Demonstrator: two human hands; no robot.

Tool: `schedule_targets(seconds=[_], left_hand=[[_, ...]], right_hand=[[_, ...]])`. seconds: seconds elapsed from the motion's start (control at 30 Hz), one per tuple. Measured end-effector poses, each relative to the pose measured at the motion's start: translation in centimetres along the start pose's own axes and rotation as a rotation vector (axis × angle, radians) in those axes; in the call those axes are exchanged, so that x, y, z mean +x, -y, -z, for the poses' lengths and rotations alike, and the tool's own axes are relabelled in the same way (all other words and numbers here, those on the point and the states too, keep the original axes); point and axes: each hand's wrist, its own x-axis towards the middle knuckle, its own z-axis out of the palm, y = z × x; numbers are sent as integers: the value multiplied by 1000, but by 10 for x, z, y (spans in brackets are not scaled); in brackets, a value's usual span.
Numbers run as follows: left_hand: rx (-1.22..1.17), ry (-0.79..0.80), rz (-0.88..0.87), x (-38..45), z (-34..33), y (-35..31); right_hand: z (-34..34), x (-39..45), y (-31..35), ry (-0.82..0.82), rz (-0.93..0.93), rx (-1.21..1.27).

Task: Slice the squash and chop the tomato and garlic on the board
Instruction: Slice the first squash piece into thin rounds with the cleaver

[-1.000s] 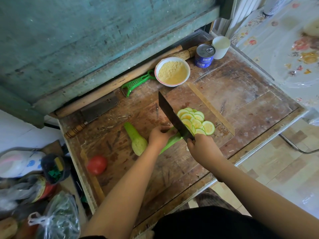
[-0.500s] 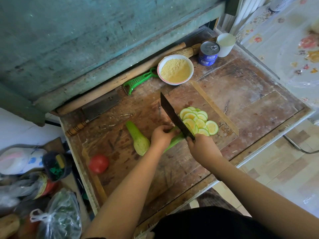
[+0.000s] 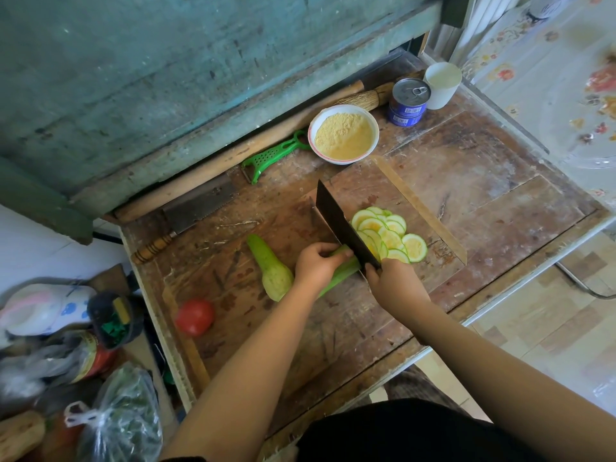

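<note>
On the worn wooden board point(image 3: 393, 181) my left hand point(image 3: 315, 263) grips a green squash point(image 3: 340, 275) lying on its side. My right hand point(image 3: 393, 285) holds the handle of a dark cleaver point(image 3: 340, 225), whose blade stands against the squash's cut end. Several round slices point(image 3: 388, 235) are fanned out just right of the blade. A second, peeled squash point(image 3: 271, 266) lies to the left of my left hand. A red tomato point(image 3: 195, 316) sits at the board's left end. No garlic is visible.
A bowl of yellow meal point(image 3: 343, 133), a green peeler point(image 3: 273, 156), a tin can point(image 3: 408, 101) and a white cup point(image 3: 441, 85) stand at the back. Another cleaver point(image 3: 196, 210) lies at back left. Bags and jars point(image 3: 76, 361) crowd the floor left of the table.
The cleaver has stepped slightly along the squash and the slice pile has grown a little. My left hand has edged back along the squash. The camera has shifted slightly.
</note>
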Motion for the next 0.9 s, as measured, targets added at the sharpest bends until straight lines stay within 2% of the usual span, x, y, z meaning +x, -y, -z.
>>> schedule_targets(seconds=[0.5, 0.9], left_hand=[[-22, -5, -20, 2, 2, 3], [-26, -9, 4, 2, 1, 1]], right_hand=[[22, -30, 2, -82, 105, 33], [21, -29, 7, -54, 88, 5]])
